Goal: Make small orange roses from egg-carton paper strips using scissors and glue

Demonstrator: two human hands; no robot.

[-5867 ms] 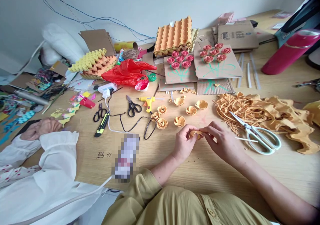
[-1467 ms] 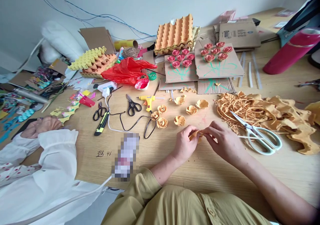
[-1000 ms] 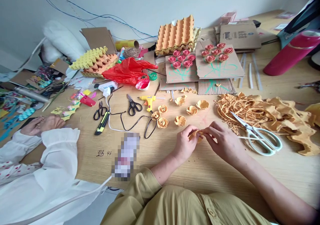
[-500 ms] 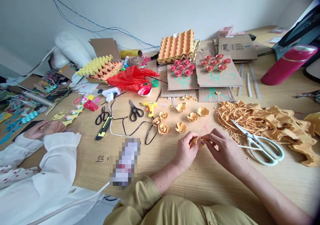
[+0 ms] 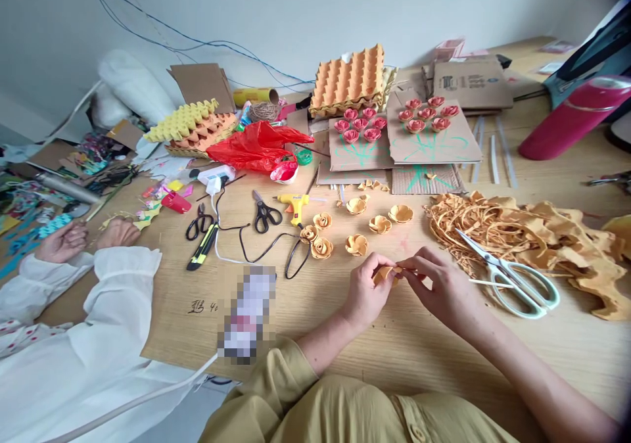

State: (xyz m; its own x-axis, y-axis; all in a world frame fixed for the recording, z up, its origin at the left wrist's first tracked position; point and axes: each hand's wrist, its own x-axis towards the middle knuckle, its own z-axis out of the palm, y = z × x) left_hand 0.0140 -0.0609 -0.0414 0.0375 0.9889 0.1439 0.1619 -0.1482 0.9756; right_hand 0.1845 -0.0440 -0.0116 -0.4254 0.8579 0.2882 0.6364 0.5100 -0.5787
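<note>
My left hand (image 5: 365, 290) and my right hand (image 5: 436, 286) meet over the wooden table (image 5: 394, 344), both pinched on one small orange paper flower (image 5: 385, 273). The left fingers curl round its base while the right fingertips grip its right edge. Several finished orange paper flowers (image 5: 355, 244) lie just beyond my hands. Large white-handled scissors (image 5: 513, 279) rest to the right on a heap of orange egg-tray scraps (image 5: 542, 233).
A yellow glue gun (image 5: 292, 203), black scissors (image 5: 263, 211), a utility knife (image 5: 201, 249), a red bag (image 5: 256, 146), egg trays (image 5: 348, 78) and cardboard with pink flowers (image 5: 394, 137) fill the back. A white-sleeved person's hands (image 5: 89, 238) rest at left. A pink bottle (image 5: 572, 116) lies right.
My hands have kept turning the small flower between the fingers. The other person's hands have moved apart on the table. The view has shifted slightly.
</note>
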